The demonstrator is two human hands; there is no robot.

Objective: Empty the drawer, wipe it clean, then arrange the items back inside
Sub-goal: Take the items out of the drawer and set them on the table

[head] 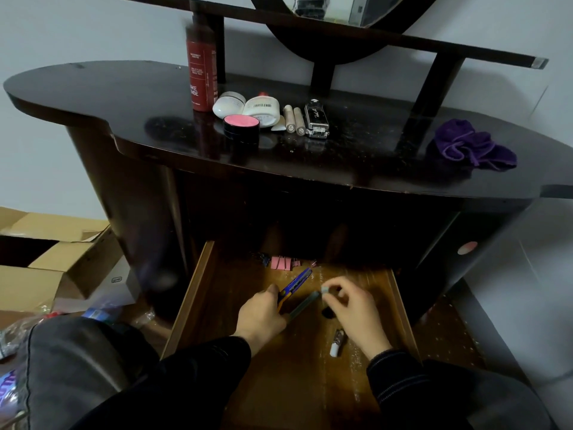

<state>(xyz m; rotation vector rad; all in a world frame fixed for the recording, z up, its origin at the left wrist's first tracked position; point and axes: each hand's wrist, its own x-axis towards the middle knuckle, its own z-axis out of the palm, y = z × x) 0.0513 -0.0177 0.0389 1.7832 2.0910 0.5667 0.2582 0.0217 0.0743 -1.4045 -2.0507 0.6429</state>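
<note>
The wooden drawer (198,293) is pulled open below the dark dressing table (93,88). Inside it, my left hand (262,318) grips a blue and yellow utility knife (298,282) together with a grey flat stick (305,305). My right hand (356,315) pinches a small pale piece (325,289) at the stick's far tip. Pink binder clips (280,262) lie at the drawer's back. A small white and metal item (337,342) lies on the drawer floor near my right wrist. On the tabletop stand a red bottle (201,66), white jars (245,108), a pink-lidded tin (242,127), two tubes (294,119) and a stapler (316,119).
A purple cloth (471,147) lies bunched on the table's right end. Open cardboard boxes (46,252) and plastic wrappers sit on the floor at the left. A mirror frame (325,32) rises behind the tabletop. My knees flank the drawer front.
</note>
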